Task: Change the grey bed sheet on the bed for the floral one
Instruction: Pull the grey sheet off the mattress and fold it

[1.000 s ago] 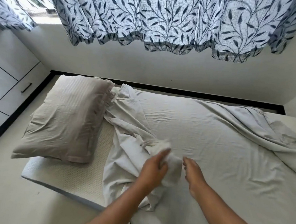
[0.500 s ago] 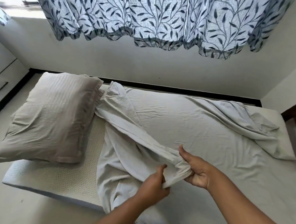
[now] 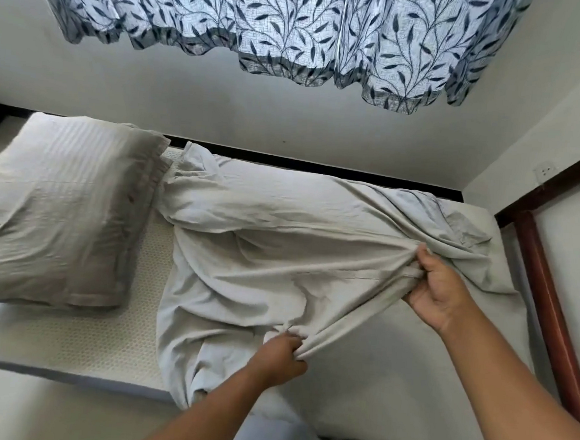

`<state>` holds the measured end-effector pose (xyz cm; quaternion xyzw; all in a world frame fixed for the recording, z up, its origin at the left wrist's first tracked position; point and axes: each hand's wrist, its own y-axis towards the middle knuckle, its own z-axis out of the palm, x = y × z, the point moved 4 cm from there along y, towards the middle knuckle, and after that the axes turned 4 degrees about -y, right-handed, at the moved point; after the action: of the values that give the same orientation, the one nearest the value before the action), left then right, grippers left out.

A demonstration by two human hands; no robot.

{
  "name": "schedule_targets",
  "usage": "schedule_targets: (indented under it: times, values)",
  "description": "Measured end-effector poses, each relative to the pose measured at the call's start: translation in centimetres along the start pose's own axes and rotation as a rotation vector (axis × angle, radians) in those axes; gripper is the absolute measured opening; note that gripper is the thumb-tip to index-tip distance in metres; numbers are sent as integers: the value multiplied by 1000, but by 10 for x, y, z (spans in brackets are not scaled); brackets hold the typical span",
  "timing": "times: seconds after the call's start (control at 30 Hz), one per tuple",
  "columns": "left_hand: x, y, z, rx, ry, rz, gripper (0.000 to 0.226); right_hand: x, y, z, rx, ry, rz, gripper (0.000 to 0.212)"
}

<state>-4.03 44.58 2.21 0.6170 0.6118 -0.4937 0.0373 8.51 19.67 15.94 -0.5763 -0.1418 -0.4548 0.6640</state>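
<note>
A taut fold of the grey bed sheet is gripped by the left hand and the right hand. Gathering for removal is presumably intended.

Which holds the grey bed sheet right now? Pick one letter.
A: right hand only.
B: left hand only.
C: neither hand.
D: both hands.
D: the left hand and the right hand each grip a bunched fold of the grey bed sheet.
</note>
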Motion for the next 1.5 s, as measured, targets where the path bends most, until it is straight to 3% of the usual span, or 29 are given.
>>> schedule_targets:
  times: [0.13, 0.33, 0.57, 0.67, 0.8, 0.9, 1.03, 1.17, 1.3, 1.5]
  values:
    - [-15, -6, 12, -25, -24, -81, 26, 17, -3, -35, -59, 108, -16, 34]
    - [-53, -5, 54, -11, -61, -203, 52, 49, 9, -108, -188, 202, -26, 33]
    - [-176, 7, 136, 12, -5, -98, 27, 87, 21, -205, -240, 113, -19, 28]
    - [-211, 9, 167, -17, -7, -34, 17, 99, 19, -232, -208, 130, -25, 13]
    - [-233, 10, 186, -94, -1, 43, 16, 103, 19, -252, -135, 121, 24, 34]
    - [-237, 14, 195, -66, 13, 25, 39, 97, 22, -262, -98, 67, 19, 48]
    - [-239, 22, 198, 36, 36, -24, 51, 94, 14, -264, -21, -10, 5, 47]
    - [-247, 40, 182, -111, -30, -37, 69, 87, 0, -262, 46, -172, 6, 54]
    - [-275, 65, 164, -221, -35, 71, 91, 78, -10, -265, 102, -262, 61, 58]
    - [-308, 91, 161, -266, 32, 181, 65, 77, -14, -271, 161, -207, 100, 54]
